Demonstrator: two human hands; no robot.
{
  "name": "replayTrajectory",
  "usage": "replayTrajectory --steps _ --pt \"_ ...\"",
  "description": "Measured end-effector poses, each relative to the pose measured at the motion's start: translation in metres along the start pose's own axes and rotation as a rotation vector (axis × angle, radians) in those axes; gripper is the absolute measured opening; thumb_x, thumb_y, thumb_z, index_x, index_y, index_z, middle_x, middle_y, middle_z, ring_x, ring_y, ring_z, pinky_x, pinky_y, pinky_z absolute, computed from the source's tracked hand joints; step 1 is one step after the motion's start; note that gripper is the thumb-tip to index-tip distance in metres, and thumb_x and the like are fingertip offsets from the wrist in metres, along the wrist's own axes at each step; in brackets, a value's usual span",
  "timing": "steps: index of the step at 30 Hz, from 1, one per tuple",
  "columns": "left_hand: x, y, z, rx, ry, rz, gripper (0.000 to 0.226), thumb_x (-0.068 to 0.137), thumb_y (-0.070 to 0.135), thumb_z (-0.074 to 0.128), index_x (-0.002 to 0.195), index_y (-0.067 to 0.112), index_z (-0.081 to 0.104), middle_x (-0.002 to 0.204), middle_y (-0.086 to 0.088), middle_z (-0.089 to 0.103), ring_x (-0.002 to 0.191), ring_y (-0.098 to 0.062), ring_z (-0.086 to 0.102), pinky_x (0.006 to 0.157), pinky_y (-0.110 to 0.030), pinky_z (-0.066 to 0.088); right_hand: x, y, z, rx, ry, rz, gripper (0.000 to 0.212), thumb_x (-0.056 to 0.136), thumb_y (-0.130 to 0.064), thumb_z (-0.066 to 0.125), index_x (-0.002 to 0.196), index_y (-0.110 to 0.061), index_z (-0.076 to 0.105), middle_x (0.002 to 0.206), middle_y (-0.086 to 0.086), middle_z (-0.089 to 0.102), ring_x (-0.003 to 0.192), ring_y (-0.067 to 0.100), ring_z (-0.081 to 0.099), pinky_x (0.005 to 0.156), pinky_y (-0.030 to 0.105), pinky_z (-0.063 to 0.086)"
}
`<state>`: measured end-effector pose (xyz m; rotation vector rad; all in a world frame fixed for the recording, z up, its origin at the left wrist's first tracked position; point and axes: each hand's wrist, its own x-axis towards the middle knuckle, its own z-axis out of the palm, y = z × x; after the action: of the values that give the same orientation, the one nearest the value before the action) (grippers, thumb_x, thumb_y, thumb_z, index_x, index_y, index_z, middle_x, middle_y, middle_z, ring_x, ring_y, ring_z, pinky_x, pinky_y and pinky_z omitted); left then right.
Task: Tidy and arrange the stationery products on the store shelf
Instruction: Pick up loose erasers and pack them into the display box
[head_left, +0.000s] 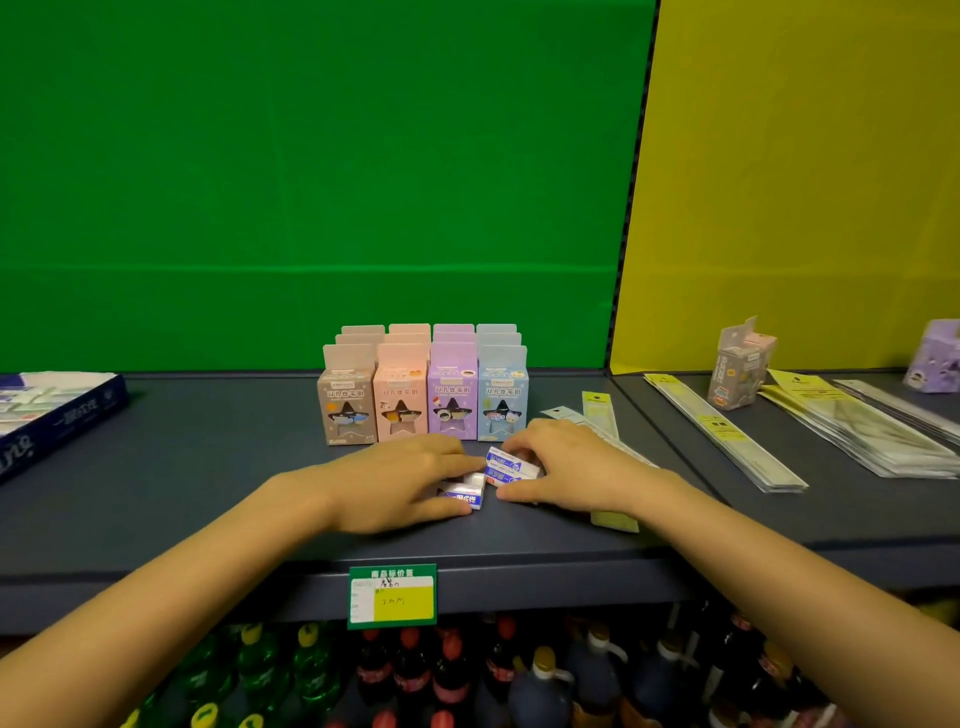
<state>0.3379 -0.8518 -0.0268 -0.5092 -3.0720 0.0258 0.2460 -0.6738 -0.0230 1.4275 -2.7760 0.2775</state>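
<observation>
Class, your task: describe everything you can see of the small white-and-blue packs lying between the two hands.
The small white packs look like three little rectangular blocks in glossy wrappers with blue printed bands, possibly erasers. They lie flat on the dark grey shelf, just in front of the pastel boxes. Two sit side by side; a third lies lower left, angled. The left hand holds that one, and the right hand holds the pair between fingers and thumb.
</observation>
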Motion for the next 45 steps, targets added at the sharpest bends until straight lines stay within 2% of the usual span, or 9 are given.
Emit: replayTrajectory --steps 2,6,9,13,21,26,33,39,45 --pt "0.002 0.001 -0.001 -0.004 -0.052 -0.027 0.048 0.093 0.044 0.041 0.134 0.02 0.041 0.118 -0.004 0.048 0.108 -0.017 0.046 0.098 -0.03 0.036 0.005 0.0 -0.004 0.056 -0.112 0.031 0.048 0.084 -0.043 0.06 0.119 -0.011 0.054 0.1 0.005 0.053 0.086 0.016 0.044 0.063 0.022 0.033" --pt "0.007 0.0 -0.007 -0.203 -0.15 -0.124 0.037 0.09 0.041 0.049 0.111 0.01 0.048 0.11 -0.009 0.054 0.091 -0.02 0.049 0.081 -0.027 0.04 0.012 0.0 -0.008 0.081 -0.287 0.099 0.047 0.088 -0.042 0.055 0.118 -0.007 0.048 0.11 0.01 0.054 0.088 0.019 0.046 0.075 0.029 0.037" --pt "0.009 0.003 -0.009 -0.202 -0.166 -0.159 0.03 0.09 0.04 0.05 0.093 0.011 0.041 0.095 -0.008 0.051 0.078 -0.018 0.042 0.063 -0.024 0.034 0.012 -0.005 -0.01 -0.041 -0.335 0.065 0.044 0.092 -0.042 0.046 0.118 -0.005 0.044 0.116 0.013 0.053 0.091 0.021 0.046 0.077 0.031 0.037" --pt "0.008 0.008 -0.006 -0.139 -0.129 -0.178 0.028 0.092 0.037 0.048 0.089 0.013 0.034 0.087 -0.003 0.044 0.076 -0.018 0.04 0.063 -0.025 0.027 0.008 -0.008 -0.01 -0.071 -0.311 0.021 0.043 0.095 -0.038 0.043 0.12 -0.002 0.04 0.122 0.017 0.052 0.095 0.025 0.048 0.08 0.033 0.039" --pt "-0.007 0.02 0.005 -0.183 0.165 -0.279 0.024 0.093 0.034 0.045 0.087 0.015 0.032 0.09 0.001 0.039 0.079 -0.018 0.041 0.069 -0.023 0.027 0.004 0.0 -0.005 0.157 -0.093 -0.045 0.025 0.094 -0.037 0.043 0.096 -0.016 0.03 0.091 0.001 0.043 0.086 0.022 0.045 0.075 0.033 0.037" --pt "-0.029 0.016 0.013 -0.308 0.501 -0.396 0.021 0.094 0.03 0.044 0.087 0.014 0.033 0.086 0.001 0.046 0.069 -0.013 0.043 0.06 -0.02 0.029 0.012 -0.011 -0.008 0.305 0.026 -0.128 0.026 0.096 -0.035 0.042 0.105 -0.012 0.032 0.101 0.003 0.044 0.089 0.021 0.045 0.074 0.031 0.035" --pt "-0.107 -0.012 0.002 -0.476 0.752 -0.626 0.019 0.092 0.027 0.049 0.099 0.013 0.038 0.074 0.007 0.051 0.059 -0.006 0.05 0.059 -0.021 0.044 0.034 -0.058 -0.01 0.379 0.038 -0.248 0.037 0.095 -0.034 0.043 0.12 -0.008 0.036 0.105 0.008 0.053 0.089 0.019 0.048 0.073 0.029 0.035" --pt "-0.21 -0.051 0.004 -0.61 0.859 -0.881 0.021 0.087 0.033 0.057 0.092 0.014 0.049 0.085 -0.013 0.06 0.065 -0.015 0.049 0.057 -0.026 0.042 0.053 -0.13 0.003 0.389 0.013 -0.305 0.017 0.095 -0.035 0.044 0.096 -0.019 0.038 0.069 0.002 0.06 0.073 0.019 0.057 0.077 0.032 0.042" --pt "-0.318 -0.075 0.004 -0.785 0.899 -1.05 0.027 0.09 0.034 0.054 0.091 0.007 0.052 0.077 -0.009 0.051 0.062 -0.014 0.041 0.05 -0.021 0.033 0.064 -0.226 0.017 0.417 -0.045 -0.331 0.023 0.095 -0.037 0.042 0.109 -0.018 0.038 0.094 0.005 0.054 0.083 0.022 0.049 0.063 0.028 0.037"
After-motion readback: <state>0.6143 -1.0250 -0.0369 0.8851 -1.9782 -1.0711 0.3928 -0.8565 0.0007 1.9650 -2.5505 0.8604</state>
